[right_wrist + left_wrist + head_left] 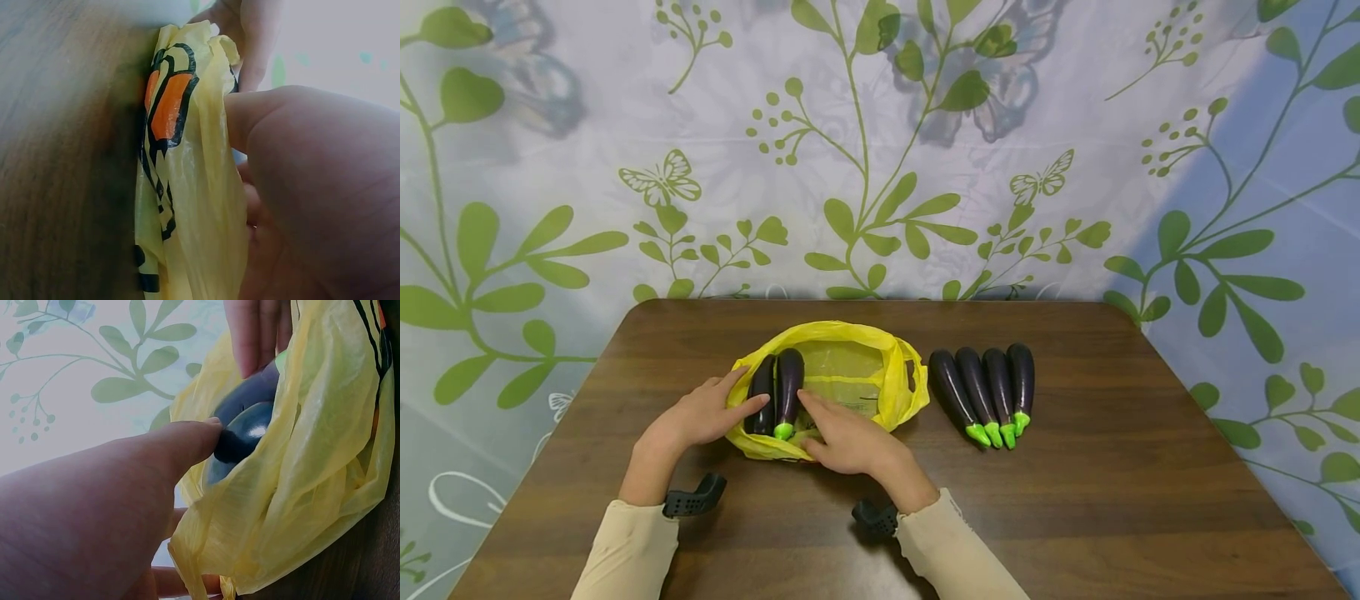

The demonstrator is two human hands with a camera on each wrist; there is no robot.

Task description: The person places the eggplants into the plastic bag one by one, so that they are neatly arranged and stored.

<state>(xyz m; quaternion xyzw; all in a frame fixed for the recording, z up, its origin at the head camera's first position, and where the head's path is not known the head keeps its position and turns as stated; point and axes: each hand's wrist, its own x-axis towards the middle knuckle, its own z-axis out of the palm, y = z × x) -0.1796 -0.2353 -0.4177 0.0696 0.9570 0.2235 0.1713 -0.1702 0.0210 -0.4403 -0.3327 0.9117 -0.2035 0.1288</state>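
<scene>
A yellow plastic bag [891, 387] lies open on the table, with two eggplants [789, 387] side by side in its left part. My left hand [703, 412] is at the bag's left rim, thumb touching the outer eggplant; in the left wrist view the thumb [194, 440] rests by a dark eggplant [253, 428]. My right hand [850, 437] reaches over the near rim, its straight fingers beside the inner eggplant. In the right wrist view the bag's printed side [206, 187] hides part of that hand [312, 181].
Several eggplants [973, 383] lie in a row on the brown table [1112, 467], right of the bag, green stems toward me. Behind the table's far edge hangs a cloth [865, 167] with leaf and butterfly prints.
</scene>
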